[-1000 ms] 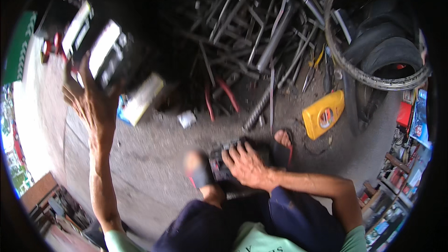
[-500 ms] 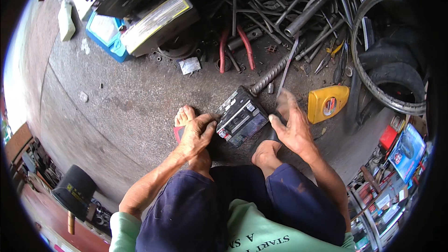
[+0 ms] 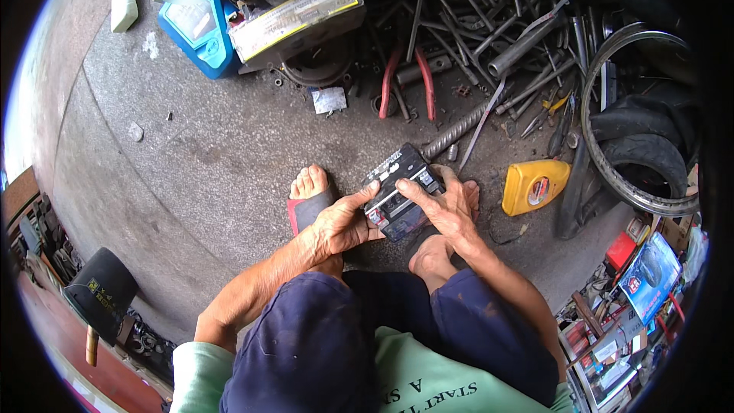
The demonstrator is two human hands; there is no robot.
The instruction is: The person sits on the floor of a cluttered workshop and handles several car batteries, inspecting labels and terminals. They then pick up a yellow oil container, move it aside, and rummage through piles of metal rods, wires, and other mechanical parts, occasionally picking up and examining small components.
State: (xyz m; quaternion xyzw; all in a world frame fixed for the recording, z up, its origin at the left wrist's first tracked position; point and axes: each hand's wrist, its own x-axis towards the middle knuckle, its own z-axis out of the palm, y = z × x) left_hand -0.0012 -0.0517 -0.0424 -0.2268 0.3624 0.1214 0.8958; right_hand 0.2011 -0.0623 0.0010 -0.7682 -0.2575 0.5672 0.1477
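Between my feet is a black motorcycle battery [image 3: 399, 183], tilted, with silver terminals at its near edge. My left hand [image 3: 344, 222] is closed on its left side, thumb on the top edge and fingers reaching beneath. On the right side my right hand [image 3: 447, 210] grips it, thumb lying across the top near a terminal. The undersides of my fingers are hidden by the battery. A ribbed metal rod [image 3: 459, 136] lies on the floor just beyond the battery's far right corner, beside a long thin strip [image 3: 489, 116].
Red-handled cutters [image 3: 429, 88] and a heap of metal bars [image 3: 489, 30] lie ahead. A yellow bottle [image 3: 535, 186] and a wheel rim [image 3: 612, 145] are at the right. At the far left stand a blue container [image 3: 218, 50] and a box [image 3: 298, 19]; a black bucket [image 3: 103, 287] is near left.
My right hand has come left from beside the battery and taken hold of it. My left hand has shifted from its edge to a fuller grip. The view has moved slightly.
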